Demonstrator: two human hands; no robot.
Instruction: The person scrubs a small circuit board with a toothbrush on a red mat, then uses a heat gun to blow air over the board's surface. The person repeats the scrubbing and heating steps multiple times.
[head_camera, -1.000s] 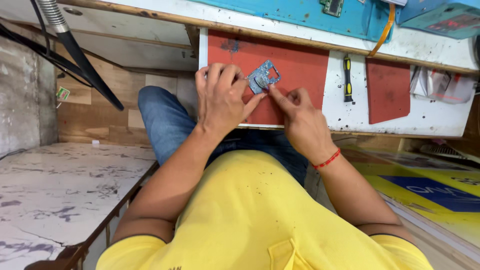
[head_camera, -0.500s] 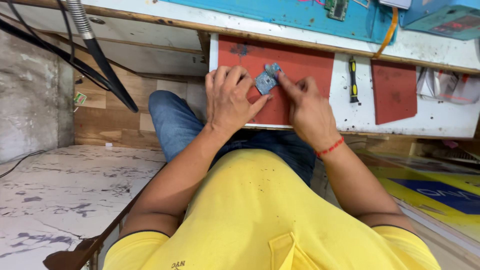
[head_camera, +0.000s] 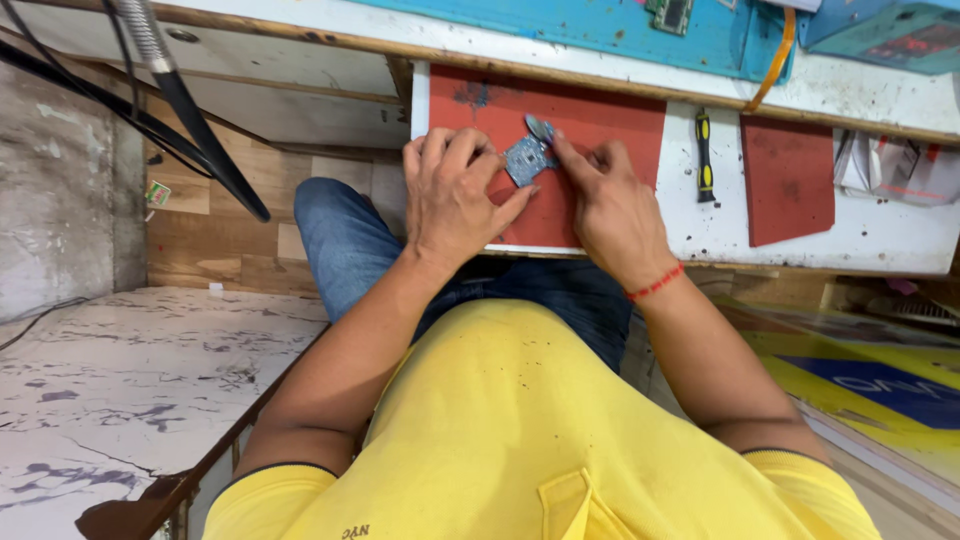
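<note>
Grip first: left hand (head_camera: 455, 200) has its fingers curled together over the near-left side of the small blue-grey circuit board (head_camera: 528, 157), pinning it down; right hand (head_camera: 610, 205) has thumb and forefinger closed on the board's right edge, where a small silvery part (head_camera: 540, 127) shows at the fingertips — can't tell if it's a tool tip or a component. Board lies flat on the larger red mat (head_camera: 590, 125), about mid-mat, nearer its far edge than the bench's near edge. To do this well, I'd judge: keep the left hand's pressure on the board edge, not on components, so it doesn't skate on the mat; work the right fingertips in small moves. Yellow-and-black screwdriver (head_camera: 705, 155) sits on bare white bench (head_camera: 880, 235) just right of the mat, within reach; second, smaller red mat (head_camera: 790, 175) beyond it. Blue panel (head_camera: 560, 25) along the far edge.
</note>
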